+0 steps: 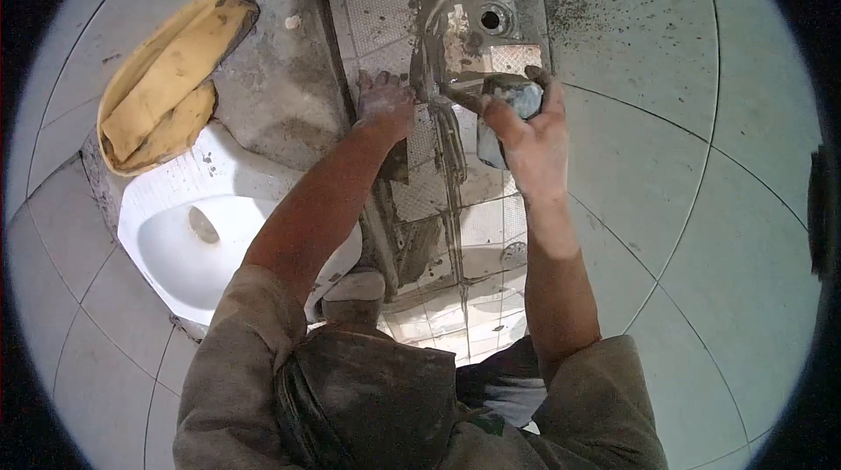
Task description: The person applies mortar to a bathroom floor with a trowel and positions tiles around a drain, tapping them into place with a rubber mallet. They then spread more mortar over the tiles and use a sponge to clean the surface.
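Observation:
My left hand (385, 102), coated with pale dust, rests on the floor tiles beside the raised concrete ledge (280, 76). Its fingers are spread and nothing shows in them. Gripped in my right hand (536, 141) is a dusty grey object (524, 97) with a rounded end, whose kind I cannot make out. A flat, dark piece juts left from it over the wet, smeared strip between the tiles. Above that hand, a round drain hole (494, 19) sits in a rough, unfinished patch of floor.
On the left, a white squat toilet pan (166, 273) is set into the raised part, with a folded yellow cut-open container (162, 84) behind it. Tiled walls (648, 163) close in on both sides. A small round grate (515, 253) lies in the floor near my feet.

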Demonstrator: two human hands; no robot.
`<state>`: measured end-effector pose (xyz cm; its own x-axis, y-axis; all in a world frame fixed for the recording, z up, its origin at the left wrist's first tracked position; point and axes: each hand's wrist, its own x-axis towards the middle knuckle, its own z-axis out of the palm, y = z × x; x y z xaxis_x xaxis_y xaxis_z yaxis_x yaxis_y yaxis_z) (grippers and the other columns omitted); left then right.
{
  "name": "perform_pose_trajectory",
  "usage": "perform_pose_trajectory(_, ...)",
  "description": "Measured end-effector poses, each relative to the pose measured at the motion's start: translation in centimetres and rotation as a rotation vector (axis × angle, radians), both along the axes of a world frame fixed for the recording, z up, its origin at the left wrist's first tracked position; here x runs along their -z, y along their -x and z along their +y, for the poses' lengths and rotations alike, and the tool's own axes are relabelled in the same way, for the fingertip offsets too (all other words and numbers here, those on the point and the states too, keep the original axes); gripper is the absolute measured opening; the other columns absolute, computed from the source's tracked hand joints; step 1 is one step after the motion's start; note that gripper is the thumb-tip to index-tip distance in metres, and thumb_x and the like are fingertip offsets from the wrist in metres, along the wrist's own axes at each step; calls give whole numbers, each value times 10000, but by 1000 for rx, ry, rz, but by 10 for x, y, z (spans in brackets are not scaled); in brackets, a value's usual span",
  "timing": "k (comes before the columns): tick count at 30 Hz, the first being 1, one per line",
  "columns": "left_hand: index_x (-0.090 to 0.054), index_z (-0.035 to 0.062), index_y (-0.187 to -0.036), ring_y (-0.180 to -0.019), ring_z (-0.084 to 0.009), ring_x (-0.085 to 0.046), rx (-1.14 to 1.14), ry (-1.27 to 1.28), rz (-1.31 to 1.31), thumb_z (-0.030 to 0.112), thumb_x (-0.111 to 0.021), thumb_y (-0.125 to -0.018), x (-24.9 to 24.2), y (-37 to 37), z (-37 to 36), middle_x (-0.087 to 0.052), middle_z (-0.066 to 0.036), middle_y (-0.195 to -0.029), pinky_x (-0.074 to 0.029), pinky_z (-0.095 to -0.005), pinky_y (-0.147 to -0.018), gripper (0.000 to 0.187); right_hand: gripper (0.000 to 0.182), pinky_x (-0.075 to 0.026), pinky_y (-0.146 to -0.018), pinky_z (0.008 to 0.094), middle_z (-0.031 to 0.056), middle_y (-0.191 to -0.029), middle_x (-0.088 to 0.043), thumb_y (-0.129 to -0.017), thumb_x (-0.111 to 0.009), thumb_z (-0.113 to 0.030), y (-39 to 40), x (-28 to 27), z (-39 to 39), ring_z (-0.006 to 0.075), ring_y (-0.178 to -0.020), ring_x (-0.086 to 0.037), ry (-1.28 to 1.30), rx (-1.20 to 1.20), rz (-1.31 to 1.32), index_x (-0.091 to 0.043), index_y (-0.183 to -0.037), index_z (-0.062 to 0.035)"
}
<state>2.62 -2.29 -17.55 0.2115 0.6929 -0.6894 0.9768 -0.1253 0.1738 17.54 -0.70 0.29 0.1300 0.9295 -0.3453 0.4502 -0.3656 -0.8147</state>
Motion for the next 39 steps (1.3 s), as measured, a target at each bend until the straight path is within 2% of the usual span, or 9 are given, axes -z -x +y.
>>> perform_pose_trajectory(4,-555,214,-1289,-1369,-266,-312,-22,54,-14,280,-485,-908,-7,1,1,-466,-69,-1377,-150,-534,-1148,393,667,-504,-777,312,186,-953,-649,-701,-758,-234,1,-18,2,245,-851,-634,52,55,52,-454,-1216,60)
perform_pose_trajectory(8,-507,232,-1349,-1393,-279,-270,38,128,38,288,-492,-906,-18,-2,8,-396,-69,-1454,-133,-533,-1153,446,588,-500,-742,264,122,-924,-642,-735,-727,-108,-12,1,1,160,-831,-608,50,-9,-151,-449,-1225,63)
perform_pose_trajectory(11,-467,240,-1384,-1416,-284,-227,1,31,-59,313,-499,-907,9,1,-4,-335,-71,-1497,-94,-552,-1158,483,614,-496,-738,257,102,-965,-624,-763,-692,-82,-17,-23,-11,139,-823,-591,11,67,126,-385,-1259,109)
perform_pose_trajectory(15,-443,242,-1403,-1438,-283,-177,91,57,19,350,-500,-916,-15,-13,-1,-282,-69,-1527,-48,-563,-1161,502,646,-492,-756,268,97,-976,-598,-766,-669,-72,-47,-43,-46,145,-834,-576,97,199,193,-361,-1312,87)
perform_pose_trajectory(20,-343,222,-1464,-1464,-266,-96,288,-200,15,452,-386,-961,2,-37,-13,-189,-75,-1572,-9,-587,-1148,555,710,-476,-826,296,113,-1050,-575,-751,-673,-90,-86,-41,-100,164,-929,-563,71,216,166,-327,-1349,73)
perform_pose_trajectory(23,-327,229,-1471,-1467,-262,-77,307,-55,77,489,-371,-960,-11,-38,-7,-152,-69,-1584,2,-587,-1147,575,747,-478,-829,304,104,-1006,-594,-718,-643,-66,-99,-43,-119,173,-898,-584,100,283,254,-294,-1362,80)
perform_pose_trajectory(26,-319,236,-1476,-1469,-259,-59,332,-143,92,476,-376,-963,9,-39,-19,-132,-65,-1589,5,-585,-1147,570,749,-478,-832,310,106,-979,-604,-708,-624,-53,-111,-45,-129,178,-880,-589,88,209,105,-288,-1364,82)
perform_pose_trajectory(27,-319,236,-1476,-1469,-259,-59,344,-145,96,476,-376,-963,6,-41,-18,-132,-65,-1589,5,-585,-1147,570,769,-477,-838,313,113,-973,-608,-698,-626,-57,-116,-42,-134,187,-880,-591,98,251,232,-281,-1372,81)
perform_pose_trajectory(39,-334,188,-1469,-1462,-251,-99,429,-212,73,379,-414,-962,6,-44,-23,-187,-78,-1572,-37,-588,-1150,547,731,-485,-817,289,86,-1007,-608,-724,-705,-120,-159,-30,-150,155,-905,-585,290,426,352,-370,-1359,14)
